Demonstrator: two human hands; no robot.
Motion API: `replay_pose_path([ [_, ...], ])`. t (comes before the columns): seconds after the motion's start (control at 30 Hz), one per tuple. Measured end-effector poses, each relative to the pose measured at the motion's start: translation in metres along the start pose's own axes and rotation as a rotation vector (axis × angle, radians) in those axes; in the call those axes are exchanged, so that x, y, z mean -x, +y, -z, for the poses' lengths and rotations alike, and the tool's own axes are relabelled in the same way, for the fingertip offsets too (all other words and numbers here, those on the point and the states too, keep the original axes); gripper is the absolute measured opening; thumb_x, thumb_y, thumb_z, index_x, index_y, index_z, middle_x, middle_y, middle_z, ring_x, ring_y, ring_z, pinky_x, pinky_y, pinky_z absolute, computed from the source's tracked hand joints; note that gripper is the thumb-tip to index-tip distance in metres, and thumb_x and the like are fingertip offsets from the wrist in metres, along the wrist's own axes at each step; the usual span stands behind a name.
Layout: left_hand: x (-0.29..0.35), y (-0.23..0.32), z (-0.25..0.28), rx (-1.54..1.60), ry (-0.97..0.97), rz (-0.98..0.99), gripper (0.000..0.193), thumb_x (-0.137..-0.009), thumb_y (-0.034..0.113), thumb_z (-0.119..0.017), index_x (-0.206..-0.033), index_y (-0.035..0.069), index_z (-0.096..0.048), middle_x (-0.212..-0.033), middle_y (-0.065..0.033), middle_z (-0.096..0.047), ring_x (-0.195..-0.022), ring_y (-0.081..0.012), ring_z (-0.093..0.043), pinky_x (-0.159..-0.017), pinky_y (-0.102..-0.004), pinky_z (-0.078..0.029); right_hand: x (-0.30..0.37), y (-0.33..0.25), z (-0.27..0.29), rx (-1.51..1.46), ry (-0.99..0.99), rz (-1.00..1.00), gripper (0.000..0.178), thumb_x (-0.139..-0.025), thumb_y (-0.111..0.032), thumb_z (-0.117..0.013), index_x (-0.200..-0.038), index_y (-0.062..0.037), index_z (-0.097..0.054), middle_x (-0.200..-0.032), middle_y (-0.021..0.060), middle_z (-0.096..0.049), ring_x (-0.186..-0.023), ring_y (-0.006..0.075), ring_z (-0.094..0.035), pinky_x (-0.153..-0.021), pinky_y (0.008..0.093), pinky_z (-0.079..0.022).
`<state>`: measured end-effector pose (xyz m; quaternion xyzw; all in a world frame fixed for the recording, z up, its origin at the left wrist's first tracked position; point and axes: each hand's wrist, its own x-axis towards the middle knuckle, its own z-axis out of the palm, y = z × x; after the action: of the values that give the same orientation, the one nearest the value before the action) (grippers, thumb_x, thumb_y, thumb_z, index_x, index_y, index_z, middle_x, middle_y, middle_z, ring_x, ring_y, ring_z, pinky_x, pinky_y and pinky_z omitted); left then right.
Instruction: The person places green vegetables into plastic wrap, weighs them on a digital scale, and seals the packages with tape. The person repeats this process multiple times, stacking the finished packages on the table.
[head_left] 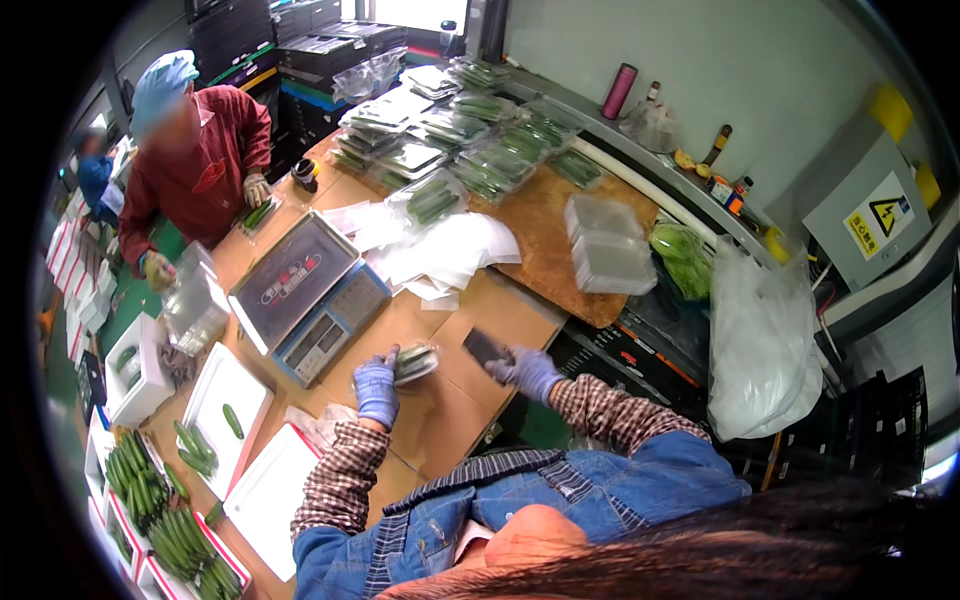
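Observation:
My left hand point(377, 392), in a purple-blue glove, is closed on the edge of a small clear pack of cucumbers point(416, 362) over the cardboard-covered table. In my gloved right hand point(532, 373) is a dark, flat rectangular thing point(483, 346), gripped at one end and apart from the pack; its kind I cannot make out. Just beyond my left hand stands a blue scale point(335, 322) with a wide dark metal pan point(293, 280). White paper sheets point(450, 245) lie spread past it.
Packed cucumbers point(505, 160) are heaped at the far side, near stacked clear trays point(610, 245). Foam boxes, some holding loose cucumbers point(185, 540), line the left. A co-worker in red point(200, 150) handles cucumbers across the table. A white plastic bag point(765, 340) hangs at right.

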<state>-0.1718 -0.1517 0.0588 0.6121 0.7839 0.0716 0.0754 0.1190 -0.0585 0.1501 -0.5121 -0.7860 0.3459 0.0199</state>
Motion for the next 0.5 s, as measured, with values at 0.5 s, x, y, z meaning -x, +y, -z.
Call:
replay_pose_path([
  [0.5,0.094,-0.017,-0.052,0.402,0.531,0.414,0.058,-0.073,0.008,-0.062,-0.128,0.002,-0.043,-0.126,-0.0194,-0.048,-0.118,-0.0339,-0.044,-0.101,-0.0409,-0.035,-0.076,0.017,-0.072,0.162,0.109,0.325,0.062,-0.075,-0.047,-0.07,-0.115,-0.0015,-0.054,-0.09,0.016,-0.063,-0.087,0.0272,-0.061,-0.072,0.0376,-0.049],
])
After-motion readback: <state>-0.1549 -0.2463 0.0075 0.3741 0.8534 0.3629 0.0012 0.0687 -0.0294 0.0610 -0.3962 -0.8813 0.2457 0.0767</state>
